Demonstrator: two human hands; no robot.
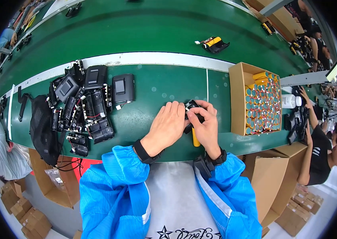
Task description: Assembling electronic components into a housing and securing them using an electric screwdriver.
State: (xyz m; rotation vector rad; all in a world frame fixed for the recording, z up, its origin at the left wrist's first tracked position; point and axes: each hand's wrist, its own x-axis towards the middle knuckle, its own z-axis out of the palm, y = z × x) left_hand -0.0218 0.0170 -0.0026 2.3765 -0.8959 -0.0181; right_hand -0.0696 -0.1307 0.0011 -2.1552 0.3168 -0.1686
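Between my two hands is a small black plastic housing (193, 105), mostly covered by my fingers. My left hand (168, 122) lies over its left side, with the fingers closed against it. From the right, my right hand (205, 124) pinches the housing with thumb and forefinger. Just below, a yellow cylindrical battery (196, 138) sticks out beside my right palm. Whether it is joined to the housing I cannot tell. Off to the left lies a heap of black housings (90, 107), some showing circuit boards and thin wires.
At right stands a cardboard box (238, 101) full of yellow batteries with wires. A white bottle (291, 101) is behind it. A black mesh bag (44, 127) lies at left. On the far green surface rests a housing with a yellow battery (215, 44). Co-workers sit on both sides.
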